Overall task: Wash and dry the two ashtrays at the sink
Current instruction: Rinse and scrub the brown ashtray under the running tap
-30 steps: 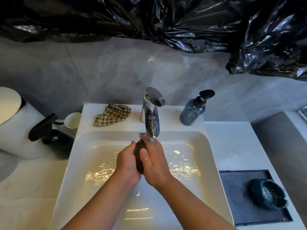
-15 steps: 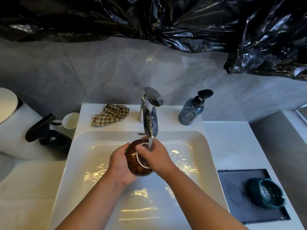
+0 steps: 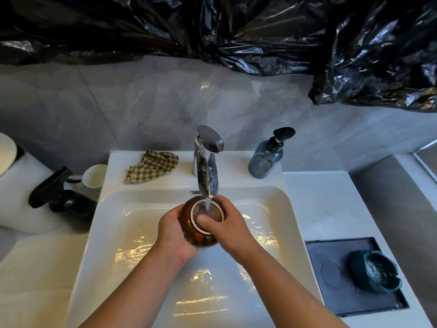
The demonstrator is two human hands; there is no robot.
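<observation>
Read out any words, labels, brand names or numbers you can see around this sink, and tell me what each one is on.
No text can be read anywhere in this view.
On the blue pump bottle: no label shows.
On the black spray bottle: too dark to tell.
On the faucet: only reflections.
On the brown ashtray and the teal ashtray: no marks visible.
</observation>
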